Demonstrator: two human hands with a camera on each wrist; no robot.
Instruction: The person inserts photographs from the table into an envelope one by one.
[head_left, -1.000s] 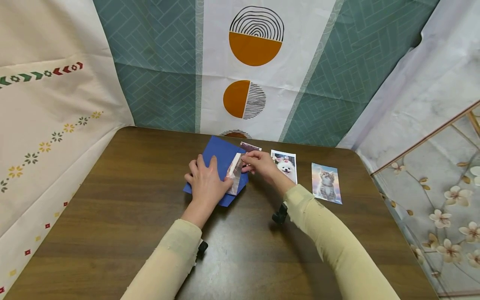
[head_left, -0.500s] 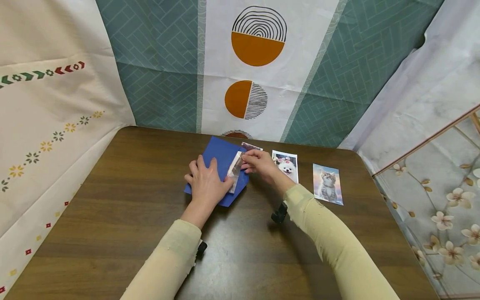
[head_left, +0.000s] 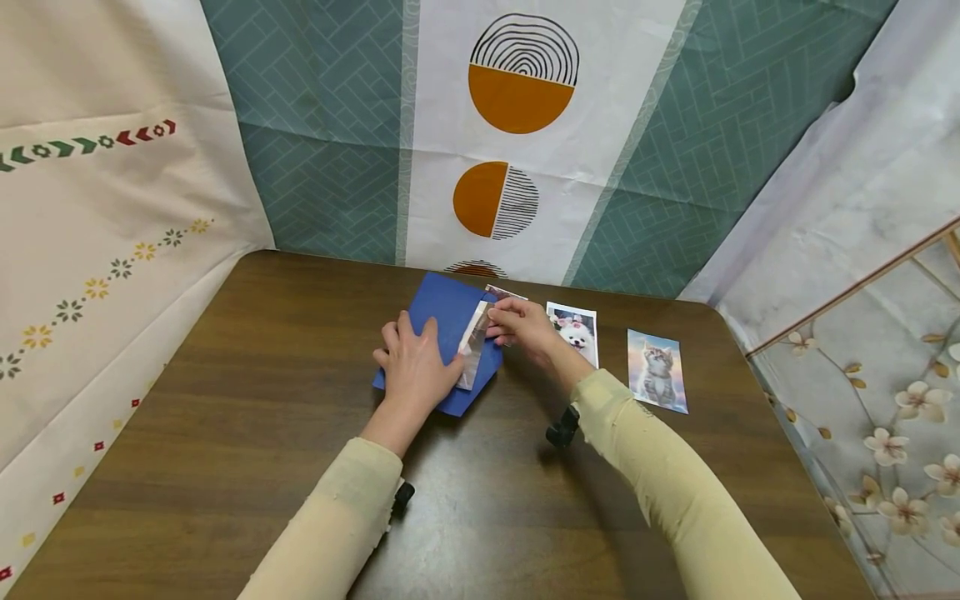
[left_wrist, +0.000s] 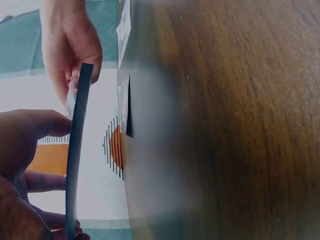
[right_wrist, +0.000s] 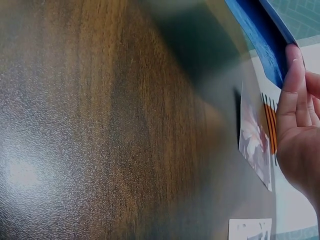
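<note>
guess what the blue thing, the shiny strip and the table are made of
Blue thing: probably card or stiff paper, mostly matte; flat, even colour, straight edges.
Shiny strip: plastic film or glossy photo paper, I can't tell which; pale highlights show.
Table: wood or wood-look laminate, satin sheen; brown grain and a soft bright reflection.

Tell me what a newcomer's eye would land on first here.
Probably the vivid blue folded item, held up in the left hand, with the right hand pinching a shiny strip on its right side. Then the orange half-circles on the white panel behind the table, and the kitten picture at the table's right.
</note>
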